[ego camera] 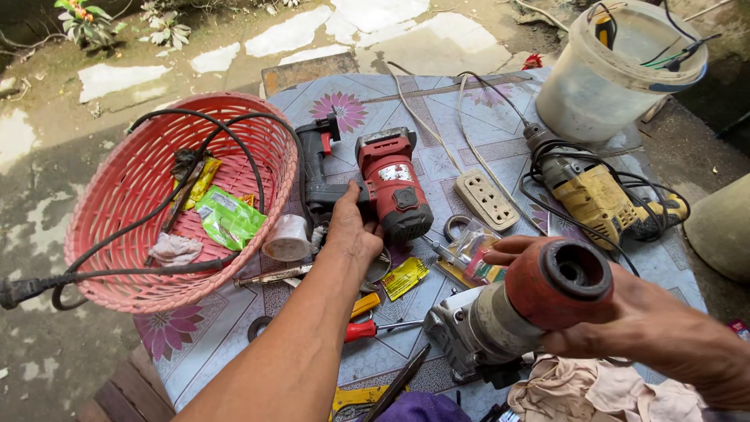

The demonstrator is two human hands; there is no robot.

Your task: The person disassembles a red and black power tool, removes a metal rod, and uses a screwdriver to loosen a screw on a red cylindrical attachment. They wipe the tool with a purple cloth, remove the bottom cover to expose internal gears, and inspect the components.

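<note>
My right hand (637, 324) grips a power tool with a red cylindrical motor housing (556, 283) and a silver metal head, held low over the table at the front right. My left hand (353, 230) reaches forward and rests on a red and black power tool (393, 185) lying in the middle of the patterned table (484, 117); its fingers curl over the black handle. Below my left arm lie a red-handled screwdriver (367, 329) and a yellow sachet (405, 277).
A pink plastic basket (117, 258) tilts at the left with a black cable and green packets in it. A yellow drill (598, 199), a white socket strip (486, 199), a roll of tape (287, 237) and a white bucket (609, 74) sit on the table. Rags (594, 391) lie at the front.
</note>
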